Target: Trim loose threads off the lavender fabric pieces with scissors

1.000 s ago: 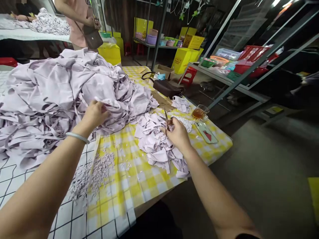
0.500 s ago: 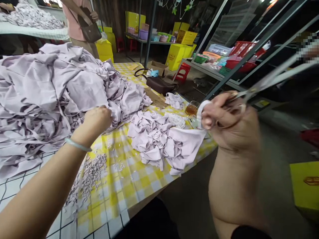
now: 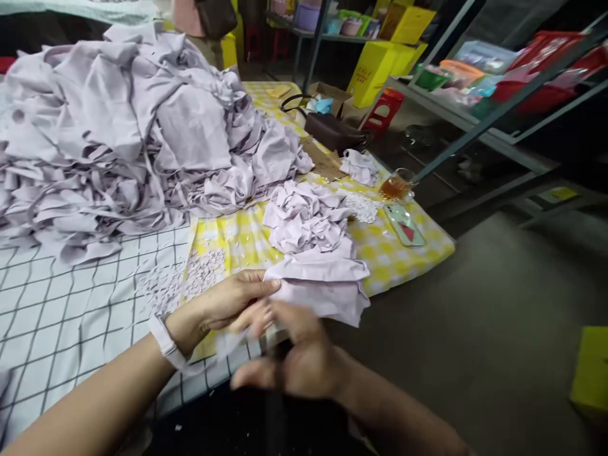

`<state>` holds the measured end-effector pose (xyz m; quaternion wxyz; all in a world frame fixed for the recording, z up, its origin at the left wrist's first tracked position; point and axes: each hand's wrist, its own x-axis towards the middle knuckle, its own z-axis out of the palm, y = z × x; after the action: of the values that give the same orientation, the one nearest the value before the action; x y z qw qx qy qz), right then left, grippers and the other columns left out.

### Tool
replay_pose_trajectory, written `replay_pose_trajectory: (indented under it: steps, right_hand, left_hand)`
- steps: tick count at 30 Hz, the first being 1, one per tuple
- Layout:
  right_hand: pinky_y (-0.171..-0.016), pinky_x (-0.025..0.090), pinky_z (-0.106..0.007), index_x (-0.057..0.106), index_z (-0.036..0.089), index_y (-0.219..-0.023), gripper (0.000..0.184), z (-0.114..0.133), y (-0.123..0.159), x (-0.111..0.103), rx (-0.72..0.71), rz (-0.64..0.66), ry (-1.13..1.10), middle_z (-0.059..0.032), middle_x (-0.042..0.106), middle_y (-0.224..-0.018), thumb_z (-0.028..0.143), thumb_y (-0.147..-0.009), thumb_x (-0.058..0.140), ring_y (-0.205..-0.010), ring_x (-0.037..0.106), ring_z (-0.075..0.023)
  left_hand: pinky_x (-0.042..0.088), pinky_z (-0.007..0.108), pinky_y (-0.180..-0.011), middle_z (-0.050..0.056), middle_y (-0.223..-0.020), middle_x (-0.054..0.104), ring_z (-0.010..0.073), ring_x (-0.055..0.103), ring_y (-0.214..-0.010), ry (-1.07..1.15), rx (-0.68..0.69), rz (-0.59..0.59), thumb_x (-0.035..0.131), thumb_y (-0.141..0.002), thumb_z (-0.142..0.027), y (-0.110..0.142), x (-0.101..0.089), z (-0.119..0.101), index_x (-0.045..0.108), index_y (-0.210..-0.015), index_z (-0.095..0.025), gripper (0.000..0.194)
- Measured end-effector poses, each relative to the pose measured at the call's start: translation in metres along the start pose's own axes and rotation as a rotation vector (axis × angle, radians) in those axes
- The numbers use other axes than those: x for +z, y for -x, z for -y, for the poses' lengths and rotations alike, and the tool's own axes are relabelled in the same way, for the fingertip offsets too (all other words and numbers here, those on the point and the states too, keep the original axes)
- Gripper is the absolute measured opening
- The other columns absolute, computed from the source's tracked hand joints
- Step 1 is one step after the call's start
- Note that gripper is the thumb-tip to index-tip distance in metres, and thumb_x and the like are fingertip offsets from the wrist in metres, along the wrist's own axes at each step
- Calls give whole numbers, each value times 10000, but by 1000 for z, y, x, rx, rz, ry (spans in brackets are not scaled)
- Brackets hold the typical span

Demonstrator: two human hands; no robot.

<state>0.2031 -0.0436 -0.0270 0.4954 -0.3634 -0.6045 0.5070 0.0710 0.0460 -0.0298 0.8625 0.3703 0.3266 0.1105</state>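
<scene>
My left hand is closed, its thumb pressing on the near-left edge of a pale lilac cloth piece, which is folded and spreads to the right over the table edge. Just below, my right hand is smeared by motion, its thumb apart from the fingers; a dark blurred shape crosses it, and I cannot make out what it holds. A blurred pale strip trails from near its fingers towards the lilac band on my left wrist. Beyond the cloth lies a small pile of crumpled lilac pieces.
A large heap of lilac cloth covers the table's far left. Small clippings lie on the checked tablecloth. A phone, a glass of brown drink and a dark bag are farther right. Shelving stands beyond.
My left hand has left the large heap and now grips a cloth piece nearer me. My right hand, which held scissors raised at the right, has come down beside it. The view has tilted down.
</scene>
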Motion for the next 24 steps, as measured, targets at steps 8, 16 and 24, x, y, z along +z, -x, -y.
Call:
replay_pose_trajectory:
  steps: [8, 16, 24]
  right_hand:
    - [-676, 460, -266, 512, 216, -797, 349, -16, -38, -60, 381, 180, 34, 14, 558, -823, 371, -762, 822, -735, 553, -136]
    - [-475, 350, -195, 479, 228, -810, 455, 2, -60, -19, 549, -34, -383, 67, 474, -693, 346, -625, 877, -549, 441, -82]
    - [-519, 413, -223, 499, 222, -836, 497, -35, -31, 80, 733, 110, -640, 55, 524, -677, 472, -646, 884, -560, 487, -93]
  left_hand:
    - [311, 146, -365, 93, -761, 688, 77, 535, -501, 95, 13, 71, 617, -879, -274, 65, -20, 16, 687, -911, -73, 216]
    - [295, 183, -462, -2, -669, 579, 54, 371, -505, -111, 139, -133, 630, -936, -360, 128, -28, 36, 754, -936, -141, 252]
    - [524, 361, -868, 120, -1059, 620, 240, 586, -1010, -330, 694, -465, 612, -968, -347, 151, -3, 38, 759, -825, -191, 258]
